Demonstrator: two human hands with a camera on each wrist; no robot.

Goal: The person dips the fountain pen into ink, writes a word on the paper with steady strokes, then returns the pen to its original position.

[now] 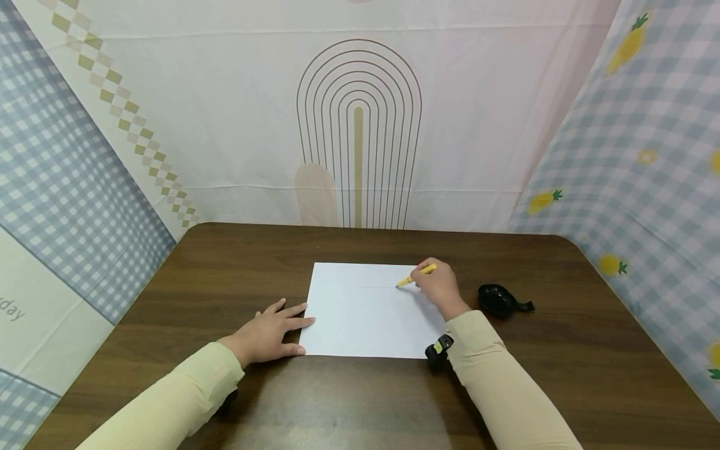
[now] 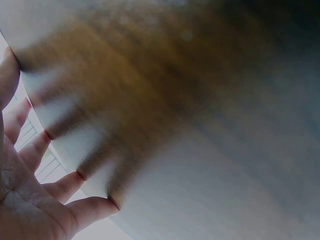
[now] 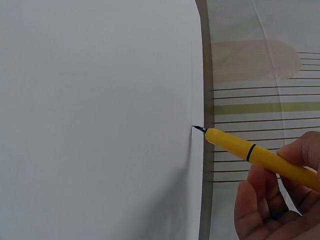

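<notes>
A white sheet of paper (image 1: 360,322) lies flat on the brown table. My right hand (image 1: 440,286) grips a yellow fountain pen (image 3: 232,144) between thumb and fingers, its dark nib touching the sheet. From the nib a thin straight line (image 1: 375,287) runs leftward across the upper part of the paper. My left hand (image 1: 267,334) rests on the table with fingers spread, a few fingertips touching the paper's left edge. In the left wrist view its fingers (image 2: 92,210) are straight and press on the table's surface.
To the right of the paper lies a black, spoon-shaped object (image 1: 500,301) with a short handle. The wooden table (image 1: 337,400) ends at a patterned cloth (image 1: 242,125) behind it. Checkered cloths (image 1: 635,206) hang at both sides.
</notes>
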